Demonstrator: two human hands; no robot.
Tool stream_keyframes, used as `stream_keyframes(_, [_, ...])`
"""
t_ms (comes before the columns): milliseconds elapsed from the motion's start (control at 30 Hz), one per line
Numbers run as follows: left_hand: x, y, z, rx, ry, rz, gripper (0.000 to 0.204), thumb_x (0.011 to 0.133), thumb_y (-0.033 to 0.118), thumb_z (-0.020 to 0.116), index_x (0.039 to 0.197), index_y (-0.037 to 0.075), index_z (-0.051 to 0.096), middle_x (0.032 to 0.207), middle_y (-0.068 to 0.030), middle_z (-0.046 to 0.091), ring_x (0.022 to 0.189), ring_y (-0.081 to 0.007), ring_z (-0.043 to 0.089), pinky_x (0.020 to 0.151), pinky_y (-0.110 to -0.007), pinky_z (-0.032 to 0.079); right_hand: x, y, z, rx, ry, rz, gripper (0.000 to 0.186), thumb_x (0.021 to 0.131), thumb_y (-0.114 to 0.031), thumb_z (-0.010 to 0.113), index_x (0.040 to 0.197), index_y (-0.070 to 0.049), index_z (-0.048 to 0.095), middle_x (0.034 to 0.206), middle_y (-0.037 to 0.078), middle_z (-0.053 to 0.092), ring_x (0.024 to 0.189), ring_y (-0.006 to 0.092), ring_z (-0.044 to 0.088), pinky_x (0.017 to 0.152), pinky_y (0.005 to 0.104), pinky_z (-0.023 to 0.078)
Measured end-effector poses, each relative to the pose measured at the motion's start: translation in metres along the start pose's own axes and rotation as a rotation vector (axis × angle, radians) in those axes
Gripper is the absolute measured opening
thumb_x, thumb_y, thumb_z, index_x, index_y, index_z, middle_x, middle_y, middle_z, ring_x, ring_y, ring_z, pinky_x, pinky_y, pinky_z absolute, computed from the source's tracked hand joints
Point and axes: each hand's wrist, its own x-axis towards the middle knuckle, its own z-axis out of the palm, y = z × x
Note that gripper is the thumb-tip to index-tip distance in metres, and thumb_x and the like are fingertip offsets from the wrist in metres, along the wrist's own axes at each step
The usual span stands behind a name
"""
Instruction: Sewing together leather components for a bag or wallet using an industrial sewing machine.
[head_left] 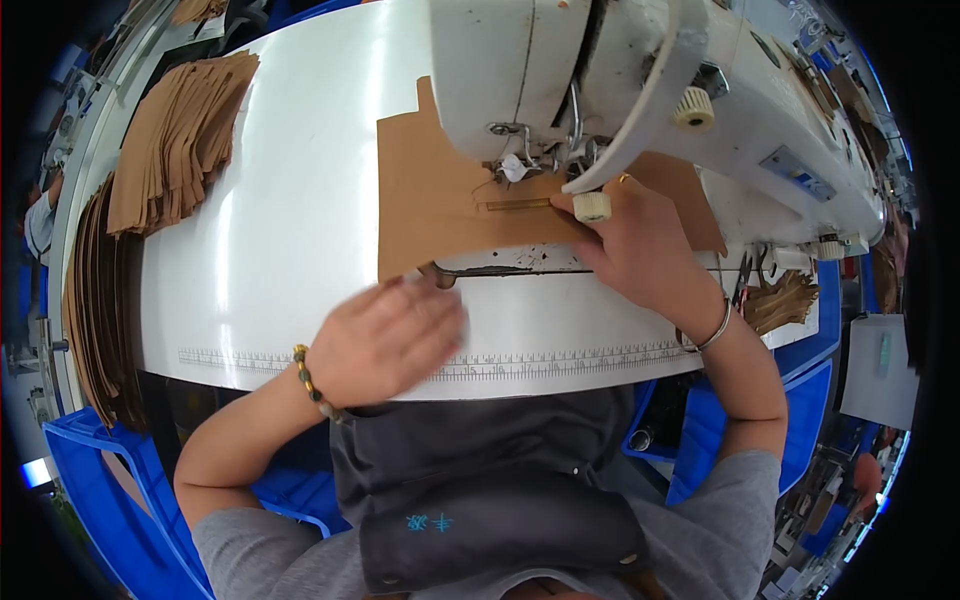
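Note:
A flat brown fabric piece (425,200) lies under the needle area of a white sewing machine (490,70). On it sits a narrow brown strip (515,205), just in front of the presser foot (515,168). My right hand (645,235) rests on the cloth at the strip's right end, its fingers bent and gripping there; the machine's curved white guard partly covers them. Nearer to me, my left hand (390,335) hovers by the fabric's front edge, smeared by motion. A small brown bit (440,275) shows at its fingertips; whether it is held is unclear.
Stacked brown fabric pieces (185,140) lie at the left, with more (100,310) hanging over the table's edge. Scissors (743,278) and a brown bundle (785,300) lie at the right. A printed ruler (500,368) runs along the front; blue bins (750,430) stand below.

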Motion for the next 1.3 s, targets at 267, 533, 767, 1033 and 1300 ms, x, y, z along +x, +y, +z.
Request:
stream_keyframes(267, [0.031, -0.066, 0.032, 0.028, -0.170, -0.497, 0.050, 0.095, 0.023, 0.065, 0.140, 0.004, 0.058, 0.143, -0.0129, 0.057, 0.139, -0.0369, 0.046, 0.115, -0.052, 0.033, 0.013, -0.001, 0.013, 0.153, -0.094, 0.132, 0.022, 0.098, -0.024, 0.067, 0.104, -0.004, 0.073, 0.084, 0.020, 0.066, 0.077, 0.0405, 0.063, 0.069, 0.0467, 0.050])
stream_keyframes(533, [0.106, -0.169, 0.091, -0.033, -0.092, -0.518, 0.043, 0.095, 0.036, 0.063, 0.133, 0.015, 0.064, 0.148, -0.0122, 0.052, 0.143, -0.0332, 0.039, 0.103, -0.060, 0.038, 0.015, 0.003, 0.012, 0.282, -0.033, 0.138, 0.020, 0.089, -0.021, 0.075, 0.097, -0.003, 0.073, 0.086, 0.020, 0.068, 0.080, 0.0402, 0.065, 0.072, 0.0478, 0.053])
stream_keyframes(767, [0.102, -0.185, 0.110, -0.143, 0.035, -0.393, 0.042, 0.094, 0.035, 0.064, 0.129, 0.013, 0.064, 0.138, -0.0126, 0.056, 0.132, -0.0340, 0.045, 0.098, -0.057, 0.041, 0.016, -0.016, 0.019, -0.034, 0.034, -0.044, 0.035, 0.080, -0.013, 0.077, 0.114, -0.009, 0.071, 0.094, 0.014, 0.073, 0.081, 0.0349, 0.068, 0.070, 0.0449, 0.056])
stream_keyframes(1033, [0.100, -0.189, 0.116, -0.179, 0.090, -0.367, 0.040, 0.092, 0.034, 0.065, 0.126, 0.012, 0.063, 0.127, -0.0132, 0.061, 0.120, -0.0349, 0.052, 0.093, -0.054, 0.045, 0.021, -0.026, 0.009, 0.023, -0.079, 0.080, 0.014, 0.096, -0.019, 0.067, 0.107, -0.010, 0.070, 0.097, 0.010, 0.071, 0.078, 0.0340, 0.067, 0.072, 0.0442, 0.054])
stream_keyframes(1300, [0.101, -0.193, 0.119, -0.200, 0.125, -0.347, 0.039, 0.091, 0.034, 0.066, 0.122, 0.010, 0.063, 0.116, -0.0138, 0.065, 0.107, -0.0357, 0.059, 0.088, -0.051, 0.049, 0.021, -0.033, 0.007, 0.036, -0.075, 0.110, 0.017, 0.095, -0.021, 0.066, 0.104, -0.008, 0.072, 0.098, 0.008, 0.069, 0.082, 0.0343, 0.068, 0.075, 0.0438, 0.054])
